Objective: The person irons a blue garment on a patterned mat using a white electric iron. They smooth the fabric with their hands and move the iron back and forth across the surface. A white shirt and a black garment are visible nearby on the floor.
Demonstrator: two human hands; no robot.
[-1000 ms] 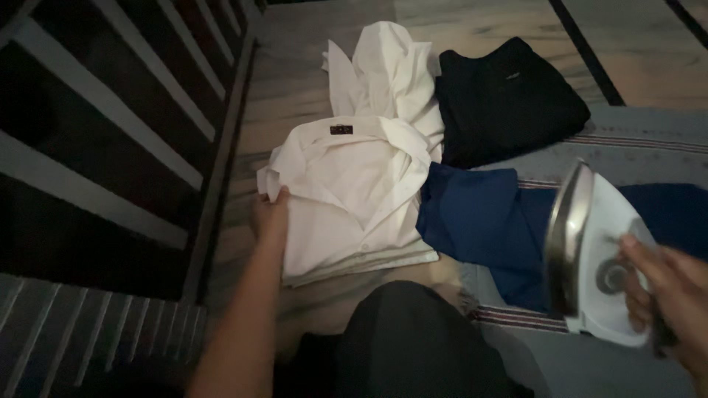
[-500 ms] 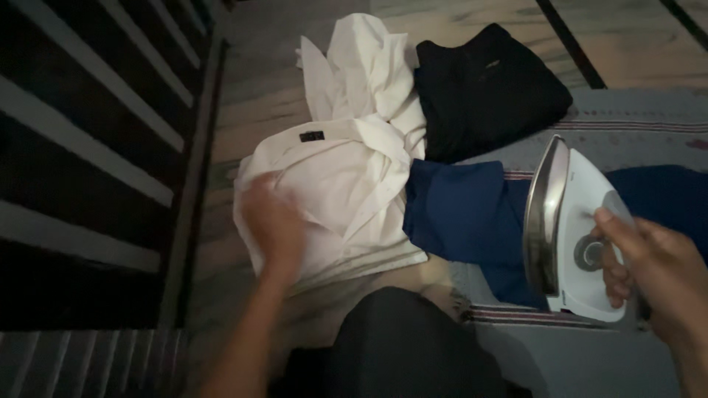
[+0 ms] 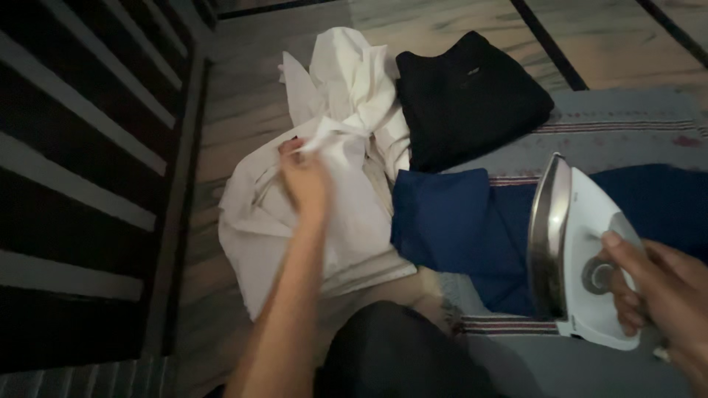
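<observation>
White shirt [image 3: 295, 214] fabric pinched in left hand [image 3: 306, 180] fingers. Iron [image 3: 575, 250] held upright by right hand [image 3: 656, 284], fingers clamped; soleplate kept off blue garment [image 3: 457, 221].

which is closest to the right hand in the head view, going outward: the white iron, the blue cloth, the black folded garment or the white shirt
1. White iron: gripped in the right hand, lower right.
2. Blue cloth: just left of the iron, on the mat.
3. Black folded garment: up and left, beyond the blue cloth.
4. White shirt: far left, under the left hand.
</observation>
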